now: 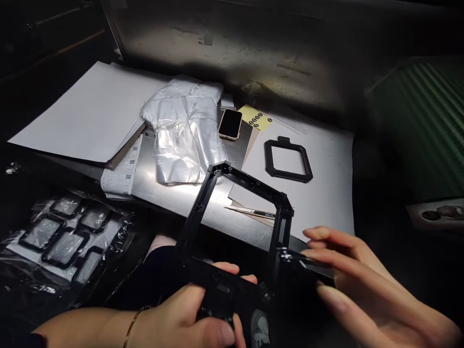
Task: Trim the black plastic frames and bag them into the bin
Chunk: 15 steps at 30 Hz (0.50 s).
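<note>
My left hand [184, 314] is closed round the bottom side of a black plastic frame [250, 181]. The frame is tilted up over the table's front edge, has cut corners and shows ribs and screw holes. At its right side, my right hand [358, 285] has thumb and fingers bent around a dark, glossy piece [292, 261] whose kind is too dark to make out. A second black frame [308, 162], with a small tab on top, lies flat on the white sheet beyond. Behind the held frame's opening, a utility knife [253, 211] rests near the table edge.
Tied bundles of clear plastic bags [184, 140] lie mid-table, beside a phone [230, 124] and a yellow sticker sheet [255, 117]. A stack of white sheets [83, 111] is on the left. Lower left, a clear bag [108, 256] holds several black frames. A metal wall [235, 53] rises behind.
</note>
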Tool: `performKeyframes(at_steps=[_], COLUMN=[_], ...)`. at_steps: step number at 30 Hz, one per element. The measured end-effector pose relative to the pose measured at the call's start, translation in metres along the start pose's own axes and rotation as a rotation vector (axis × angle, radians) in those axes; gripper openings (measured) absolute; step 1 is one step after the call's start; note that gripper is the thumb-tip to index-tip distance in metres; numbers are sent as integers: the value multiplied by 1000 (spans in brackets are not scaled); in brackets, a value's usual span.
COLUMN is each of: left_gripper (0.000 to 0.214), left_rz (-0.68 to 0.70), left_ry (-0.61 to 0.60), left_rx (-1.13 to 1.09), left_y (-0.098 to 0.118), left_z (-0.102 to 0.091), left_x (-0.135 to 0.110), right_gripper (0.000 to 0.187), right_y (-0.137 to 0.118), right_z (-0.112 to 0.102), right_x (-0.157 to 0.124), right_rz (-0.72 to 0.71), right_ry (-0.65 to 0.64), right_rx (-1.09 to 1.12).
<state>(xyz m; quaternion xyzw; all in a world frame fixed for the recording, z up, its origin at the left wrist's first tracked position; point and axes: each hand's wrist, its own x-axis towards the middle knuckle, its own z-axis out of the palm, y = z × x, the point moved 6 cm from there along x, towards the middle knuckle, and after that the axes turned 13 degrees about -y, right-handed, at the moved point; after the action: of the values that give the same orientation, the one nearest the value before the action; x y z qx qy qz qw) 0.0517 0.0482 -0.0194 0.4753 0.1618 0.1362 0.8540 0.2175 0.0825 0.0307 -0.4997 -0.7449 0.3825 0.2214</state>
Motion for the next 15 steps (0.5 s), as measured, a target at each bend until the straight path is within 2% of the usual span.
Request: performKeyframes(at_steps=[3,5,7,9,11,13,15], left_gripper=[46,48,49,56,63,64,60], left_rz=[60,51,-4,-3,94,162,154], left_ry=[95,107,87,71,77,98,132], left_rx=[8,-12,-80,-200,-389,-542,-617], left_y=[0,-3,-10,-13,-9,-5,-3], left_z=[-6,-8,-7,-7,-10,-15,-21], left_x=[0,-1,-4,-7,-11,-15,-18], right_gripper=[18,17,17,20,24,26,25], right_y=[32,43,48,48,49,50,51], right_z=[-4,6,18,23,24,25,27], right_x=[3,7,9,7,1,-7,-12], right_rz=[182,259,314,350,380,441,487], right_ry=[145,123,80,72,74,65,47], right_rx=[310,553,689,690,643,613,584])
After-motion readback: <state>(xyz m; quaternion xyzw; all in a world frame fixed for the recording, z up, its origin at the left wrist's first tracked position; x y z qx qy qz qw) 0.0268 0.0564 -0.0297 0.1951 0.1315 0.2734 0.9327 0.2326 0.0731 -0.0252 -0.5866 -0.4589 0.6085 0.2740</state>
